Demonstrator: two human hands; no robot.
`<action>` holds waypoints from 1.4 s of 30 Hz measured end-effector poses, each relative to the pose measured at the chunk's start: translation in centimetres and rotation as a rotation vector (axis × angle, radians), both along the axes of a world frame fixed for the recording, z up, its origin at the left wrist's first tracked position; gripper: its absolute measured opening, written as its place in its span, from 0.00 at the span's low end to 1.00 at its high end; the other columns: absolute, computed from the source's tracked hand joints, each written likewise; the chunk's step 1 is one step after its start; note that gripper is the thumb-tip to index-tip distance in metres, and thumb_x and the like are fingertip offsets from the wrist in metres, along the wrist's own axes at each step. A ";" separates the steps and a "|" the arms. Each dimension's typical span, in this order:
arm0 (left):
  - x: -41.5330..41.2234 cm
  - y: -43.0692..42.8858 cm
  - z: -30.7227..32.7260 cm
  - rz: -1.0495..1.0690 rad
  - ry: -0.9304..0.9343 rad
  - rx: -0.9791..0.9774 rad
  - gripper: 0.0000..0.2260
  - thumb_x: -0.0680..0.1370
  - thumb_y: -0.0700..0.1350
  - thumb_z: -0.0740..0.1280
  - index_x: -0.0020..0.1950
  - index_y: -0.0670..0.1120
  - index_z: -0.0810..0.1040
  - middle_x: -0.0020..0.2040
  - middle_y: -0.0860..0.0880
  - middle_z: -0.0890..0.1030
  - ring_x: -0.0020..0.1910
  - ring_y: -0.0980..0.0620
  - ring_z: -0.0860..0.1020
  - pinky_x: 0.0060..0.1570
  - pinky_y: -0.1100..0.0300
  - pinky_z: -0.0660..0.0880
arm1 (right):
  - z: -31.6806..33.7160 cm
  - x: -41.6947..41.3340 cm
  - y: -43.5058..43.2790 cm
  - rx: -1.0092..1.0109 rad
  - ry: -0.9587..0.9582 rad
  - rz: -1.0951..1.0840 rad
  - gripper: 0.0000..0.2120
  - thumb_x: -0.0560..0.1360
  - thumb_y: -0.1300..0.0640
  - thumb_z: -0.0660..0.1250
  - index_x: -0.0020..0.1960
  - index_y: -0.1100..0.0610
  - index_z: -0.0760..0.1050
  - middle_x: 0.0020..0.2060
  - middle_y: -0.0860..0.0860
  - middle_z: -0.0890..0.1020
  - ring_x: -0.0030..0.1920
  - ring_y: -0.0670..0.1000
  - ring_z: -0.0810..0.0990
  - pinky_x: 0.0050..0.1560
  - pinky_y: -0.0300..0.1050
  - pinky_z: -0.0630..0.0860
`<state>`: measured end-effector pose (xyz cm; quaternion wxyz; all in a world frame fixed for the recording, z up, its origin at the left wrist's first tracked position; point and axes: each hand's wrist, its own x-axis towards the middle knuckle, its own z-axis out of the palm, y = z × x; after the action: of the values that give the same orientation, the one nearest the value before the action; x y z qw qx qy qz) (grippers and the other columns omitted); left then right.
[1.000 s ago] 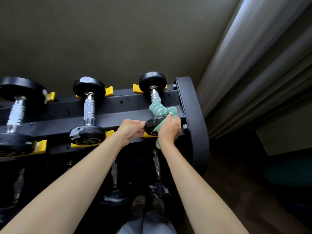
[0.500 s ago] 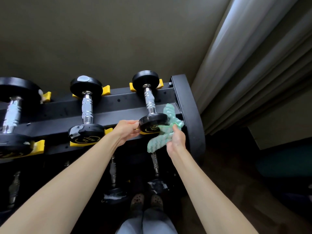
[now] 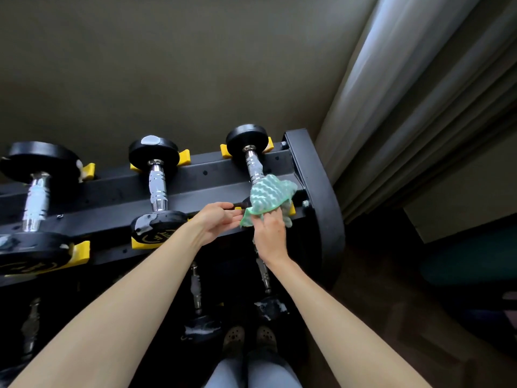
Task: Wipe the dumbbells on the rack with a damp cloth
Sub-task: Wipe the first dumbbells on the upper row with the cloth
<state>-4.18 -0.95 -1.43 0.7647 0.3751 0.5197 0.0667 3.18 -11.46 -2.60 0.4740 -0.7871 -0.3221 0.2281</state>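
Now the cloth (image 3: 268, 195) lies over the near head of the rightmost dumbbell (image 3: 254, 166) and hides most of it; half a second ago it hung to the right of that head, which then showed bare. The cloth is green with pale wavy ridges, soft and bunched, and its top edge touches the low end of the knurled chrome handle. The dumbbell lies across the top tier of the black steel rack (image 3: 317, 175), its round black far head in a yellow cradle (image 3: 269, 145).

The right hand (image 3: 270, 233) reaches up from below, back toward the camera, and pinches the cloth's lower edge against the head. The left hand (image 3: 216, 219) comes in from the left, fingers fairly straight, tips at the head's left rim; whether they grip it I cannot tell, as the cloth covers the spot. Both forearms are bare and stretched forward.
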 end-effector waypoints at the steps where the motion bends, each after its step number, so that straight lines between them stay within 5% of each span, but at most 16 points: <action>1: -0.1 0.0 0.1 -0.010 -0.012 -0.003 0.24 0.77 0.23 0.48 0.72 0.35 0.60 0.67 0.34 0.71 0.63 0.40 0.74 0.56 0.53 0.72 | 0.0 -0.2 0.0 0.022 -0.015 0.037 0.15 0.78 0.59 0.61 0.62 0.64 0.72 0.58 0.54 0.71 0.64 0.57 0.69 0.69 0.49 0.62; 3: -0.1 0.2 0.4 -0.048 -0.005 0.006 0.23 0.77 0.23 0.48 0.72 0.35 0.59 0.67 0.34 0.71 0.61 0.40 0.75 0.53 0.54 0.72 | -0.1 -0.4 0.0 0.038 0.082 0.064 0.15 0.75 0.53 0.60 0.59 0.56 0.73 0.56 0.50 0.73 0.64 0.56 0.70 0.69 0.52 0.63; 7: 0.9 1.0 0.6 -0.108 0.141 0.111 0.17 0.79 0.29 0.50 0.67 0.35 0.65 0.61 0.35 0.76 0.51 0.45 0.79 0.46 0.57 0.76 | 2.4 1.4 -0.7 0.298 0.629 -0.340 0.11 0.77 0.55 0.61 0.41 0.59 0.76 0.32 0.48 0.81 0.37 0.48 0.81 0.43 0.42 0.75; 11: 2.7 2.1 1.4 -0.118 0.194 0.180 0.09 0.80 0.34 0.52 0.45 0.42 0.68 0.40 0.43 0.72 0.19 0.57 0.68 0.36 0.65 0.70 | 3.9 6.0 -1.6 0.550 1.010 -0.595 0.19 0.82 0.48 0.51 0.52 0.59 0.76 0.47 0.55 0.81 0.48 0.53 0.80 0.52 0.48 0.76; 16: 4.7 3.3 1.9 -0.146 0.215 0.228 0.08 0.81 0.36 0.54 0.55 0.40 0.72 0.50 0.40 0.76 0.46 0.45 0.77 0.41 0.59 0.75 | 4.4 11.2 -0.4 0.726 1.274 -0.448 0.24 0.79 0.46 0.49 0.64 0.59 0.72 0.60 0.59 0.76 0.63 0.58 0.73 0.70 0.52 0.64; 19: 5.7 4.7 1.4 -0.123 0.224 0.219 0.10 0.80 0.37 0.55 0.58 0.40 0.73 0.49 0.41 0.77 0.44 0.45 0.77 0.41 0.58 0.75 | 3.7 13.6 2.4 0.652 1.447 -0.380 0.24 0.79 0.48 0.49 0.68 0.57 0.70 0.64 0.58 0.75 0.67 0.56 0.71 0.71 0.51 0.62; 21: 6.2 5.5 0.7 -0.098 0.239 0.210 0.10 0.80 0.38 0.55 0.59 0.40 0.72 0.44 0.42 0.78 0.38 0.48 0.76 0.38 0.59 0.74 | 3.1 14.8 4.9 0.524 1.508 -0.324 0.20 0.80 0.53 0.49 0.63 0.58 0.73 0.56 0.58 0.80 0.60 0.54 0.77 0.66 0.49 0.69; 28: 7.9 7.5 -1.4 -0.046 0.290 0.094 0.10 0.81 0.37 0.54 0.40 0.44 0.67 0.34 0.46 0.69 0.30 0.51 0.65 0.26 0.65 0.67 | 1.2 15.6 11.9 0.105 1.415 -0.171 0.11 0.80 0.58 0.58 0.46 0.60 0.77 0.35 0.54 0.84 0.35 0.54 0.84 0.36 0.45 0.81; 32: 8.1 8.1 -2.0 0.018 0.313 0.103 0.06 0.81 0.38 0.55 0.54 0.41 0.71 0.37 0.45 0.76 0.33 0.50 0.74 0.25 0.66 0.74 | 0.5 14.9 14.7 -0.112 1.159 -0.030 0.08 0.79 0.63 0.60 0.46 0.60 0.77 0.28 0.49 0.83 0.27 0.44 0.81 0.29 0.35 0.77; 35: 8.1 8.2 -2.6 0.051 0.306 0.070 0.10 0.81 0.38 0.56 0.60 0.39 0.72 0.38 0.44 0.77 0.35 0.50 0.76 0.32 0.61 0.76 | 0.1 14.3 15.5 -0.184 0.981 0.068 0.06 0.78 0.66 0.61 0.49 0.63 0.77 0.28 0.49 0.82 0.26 0.44 0.80 0.29 0.35 0.75; 39: 8.2 8.1 -3.0 0.087 0.292 0.012 0.13 0.81 0.38 0.57 0.64 0.36 0.71 0.42 0.42 0.78 0.37 0.48 0.77 0.35 0.58 0.75 | 0.3 13.3 15.3 -0.283 0.606 0.254 0.10 0.74 0.66 0.65 0.35 0.57 0.74 0.32 0.49 0.76 0.32 0.45 0.74 0.34 0.36 0.70; 42: 8.0 7.9 -2.9 0.098 0.282 0.000 0.13 0.81 0.38 0.57 0.64 0.37 0.71 0.43 0.42 0.78 0.38 0.48 0.77 0.35 0.58 0.75 | 0.4 12.9 14.9 -0.297 0.531 0.303 0.09 0.73 0.66 0.65 0.35 0.59 0.74 0.34 0.51 0.77 0.35 0.47 0.73 0.34 0.36 0.69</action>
<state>3.86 6.92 -4.34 0.6800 0.3551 0.6395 0.0505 16.11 3.46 -2.22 0.3825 -0.7039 -0.2639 0.5372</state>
